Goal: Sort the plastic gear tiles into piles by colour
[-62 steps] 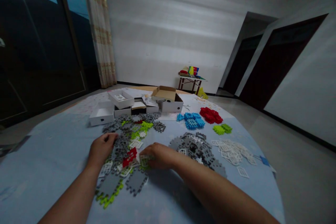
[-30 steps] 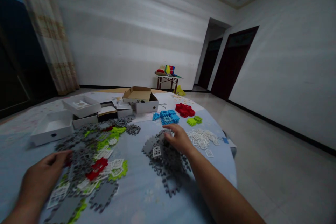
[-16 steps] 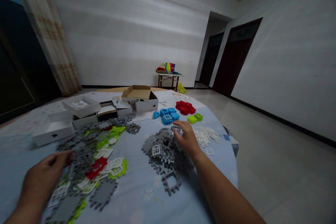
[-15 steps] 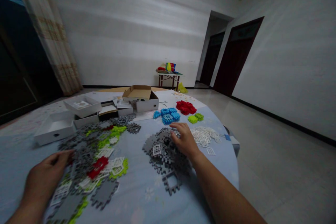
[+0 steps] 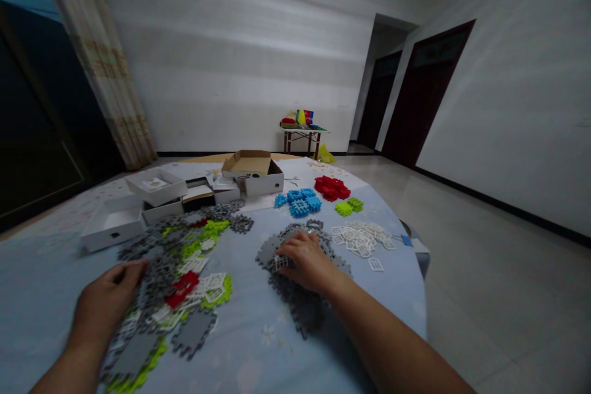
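Note:
My right hand (image 5: pixel 307 261) reaches over a pile of grey toothed building plates (image 5: pixel 265 252). Its thumb and fingers close round a small white lattice window piece (image 5: pixel 281 263) lying on that pile. My left hand (image 5: pixel 104 301) is at the left edge of a mixed heap of grey plates (image 5: pixel 159 280), its fingers pinched together; what is between them is hidden. In this heap lie a red toothed piece (image 5: pixel 182 289), white lattice pieces (image 5: pixel 215 287) and lime-green plates (image 5: pixel 203 237). A grey square plate (image 5: pixel 194 331) lies at its near side.
Sorted piles of blue pieces (image 5: pixel 302 203), red pieces (image 5: pixel 331 188), green pieces (image 5: pixel 349 206) and white window pieces (image 5: pixel 362 238) lie on the right side of the cloth-covered round table (image 5: pixel 249 345). White boxes (image 5: pixel 113 225) and an open cardboard box (image 5: pixel 249 164) stand toward the back.
My right hand has come down and left onto the grey pile, its fingers closing at the white window piece. The left hand stays beside the heap. The view has shifted slightly.

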A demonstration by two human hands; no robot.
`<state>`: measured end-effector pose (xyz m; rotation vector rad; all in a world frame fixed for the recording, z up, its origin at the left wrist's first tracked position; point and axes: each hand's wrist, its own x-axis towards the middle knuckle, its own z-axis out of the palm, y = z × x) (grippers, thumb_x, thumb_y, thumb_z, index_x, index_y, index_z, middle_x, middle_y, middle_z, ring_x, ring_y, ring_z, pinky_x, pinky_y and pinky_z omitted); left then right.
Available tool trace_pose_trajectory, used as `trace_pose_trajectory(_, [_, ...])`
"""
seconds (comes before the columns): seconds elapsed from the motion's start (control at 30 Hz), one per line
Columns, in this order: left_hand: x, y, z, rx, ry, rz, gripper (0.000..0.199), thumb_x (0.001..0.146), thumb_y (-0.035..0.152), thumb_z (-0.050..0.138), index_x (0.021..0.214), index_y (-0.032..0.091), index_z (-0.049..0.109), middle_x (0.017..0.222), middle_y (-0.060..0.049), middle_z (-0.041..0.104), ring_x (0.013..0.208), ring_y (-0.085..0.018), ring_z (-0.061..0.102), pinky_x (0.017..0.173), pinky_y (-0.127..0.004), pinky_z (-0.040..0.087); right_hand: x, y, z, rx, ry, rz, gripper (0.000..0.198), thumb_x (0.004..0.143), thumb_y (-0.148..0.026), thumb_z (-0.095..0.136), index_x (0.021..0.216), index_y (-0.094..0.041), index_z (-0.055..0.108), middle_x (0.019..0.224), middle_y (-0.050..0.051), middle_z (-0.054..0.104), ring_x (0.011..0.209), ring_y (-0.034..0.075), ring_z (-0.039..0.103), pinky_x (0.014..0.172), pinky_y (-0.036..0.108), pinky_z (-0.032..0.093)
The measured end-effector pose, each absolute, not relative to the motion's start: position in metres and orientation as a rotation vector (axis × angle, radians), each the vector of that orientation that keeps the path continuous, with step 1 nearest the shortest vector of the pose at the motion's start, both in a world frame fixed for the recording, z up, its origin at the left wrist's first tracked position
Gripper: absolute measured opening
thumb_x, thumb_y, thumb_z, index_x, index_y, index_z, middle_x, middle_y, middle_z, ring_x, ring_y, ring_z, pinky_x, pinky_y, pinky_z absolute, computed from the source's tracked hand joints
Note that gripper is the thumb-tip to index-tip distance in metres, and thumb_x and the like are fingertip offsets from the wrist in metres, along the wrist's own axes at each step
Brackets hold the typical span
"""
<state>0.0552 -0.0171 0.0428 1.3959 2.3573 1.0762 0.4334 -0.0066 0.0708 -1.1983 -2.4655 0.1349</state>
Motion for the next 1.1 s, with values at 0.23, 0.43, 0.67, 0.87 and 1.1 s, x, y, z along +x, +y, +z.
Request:
trace_pose_trajectory(0.23, [0.064, -0.023, 0.054, 1.412, 2.370, 1.003, 0.040, 0.077, 0.044, 0.045, 0.097, 0.016, 0.066, 0.102, -0.008, 0.067, 0.096, -0.023, 0.059, 0.075, -0.025, 0.043, 0.434, -0.008, 0.070, -1.197, -2.466, 0.119, 0.040, 0.073, -0.027, 0.067, 0.113, -0.025, 0.058, 0.109, 0.005, 0.062, 0.106, 0.024, 0.045, 0.089, 0.040, 0.029])
trace_pose_trajectory(0.43, [0.071, -0.029, 0.062, 1.412, 2.393, 1.027, 0.040, 0.078, 0.044, 0.044, 0.096, 0.017, 0.066, 0.097, -0.006, 0.068, 0.091, -0.021, 0.060, 0.069, -0.022, 0.042, 0.439, -0.006, 0.068, -1.218, -2.436, 0.171, 0.058, 0.069, -0.036, 0.069, 0.123, -0.024, 0.050, 0.122, 0.008, 0.055, 0.113, 0.026, 0.040, 0.093, 0.044, 0.026])
trace_pose_trajectory(0.67, [0.114, -0.037, 0.092, 1.436, 2.327, 1.327, 0.035, 0.076, 0.045, 0.045, 0.096, 0.023, 0.063, 0.105, -0.002, 0.065, 0.097, -0.021, 0.057, 0.088, -0.030, 0.040, 0.438, -0.004, 0.069, -1.116, -2.346, 0.190, 0.063, 0.070, -0.019, 0.063, 0.130, -0.021, 0.042, 0.123, 0.010, 0.051, 0.116, 0.024, 0.041, 0.098, 0.043, 0.030])
trace_pose_trajectory(0.87, [0.212, -0.049, 0.097, 1.241, 1.548, 1.213, 0.039, 0.066, 0.045, 0.059, 0.093, 0.016, 0.063, 0.103, -0.011, 0.066, 0.095, -0.025, 0.060, 0.083, -0.034, 0.046, 0.434, -0.006, 0.071, -0.904, -2.286, 0.289, 0.065, 0.073, -0.008, 0.054, 0.133, -0.020, 0.035, 0.130, 0.010, 0.044, 0.120, 0.019, 0.041, 0.100, 0.035, 0.036])
trace_pose_trajectory(1.1, [0.259, -0.059, 0.077, 0.749, 1.002, 1.110, 0.046, 0.066, 0.029, 0.068, 0.108, 0.015, 0.059, 0.119, -0.013, 0.059, 0.107, -0.024, 0.057, 0.091, -0.034, 0.046, 0.421, -0.015, 0.072, -0.754, -2.291, 0.280, 0.056, 0.080, -0.016, 0.059, 0.132, -0.021, 0.038, 0.129, 0.011, 0.047, 0.119, 0.020, 0.043, 0.099, 0.035, 0.039])
